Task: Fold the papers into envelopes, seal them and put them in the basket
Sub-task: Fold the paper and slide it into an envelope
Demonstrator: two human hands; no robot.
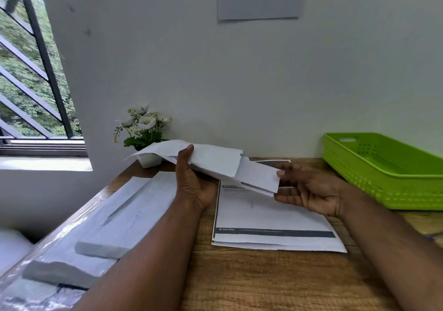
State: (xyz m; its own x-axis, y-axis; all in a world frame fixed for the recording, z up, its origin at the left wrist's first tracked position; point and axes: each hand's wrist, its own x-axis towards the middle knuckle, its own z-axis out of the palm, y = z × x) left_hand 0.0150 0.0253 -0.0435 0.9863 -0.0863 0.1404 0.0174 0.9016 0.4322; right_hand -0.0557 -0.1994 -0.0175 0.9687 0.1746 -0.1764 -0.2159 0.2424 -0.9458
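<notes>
My left hand [191, 181] grips a white envelope [213, 161] held above the wooden desk, its flap end pointing left toward the wall. A folded white paper [260, 176] sticks partly out of the envelope's right end. My right hand [309, 188] pinches that paper's right edge between thumb and fingers. Under both hands lies a stack of printed sheets [271, 222] with dark bands. The green plastic basket [383, 167] stands at the right against the wall, and nothing shows inside it.
A pile of white envelopes in clear wrap [115, 222] lies along the desk's left edge. A small pot of white flowers [143, 133] stands at the back by the wall. A window [31, 71] is at the left.
</notes>
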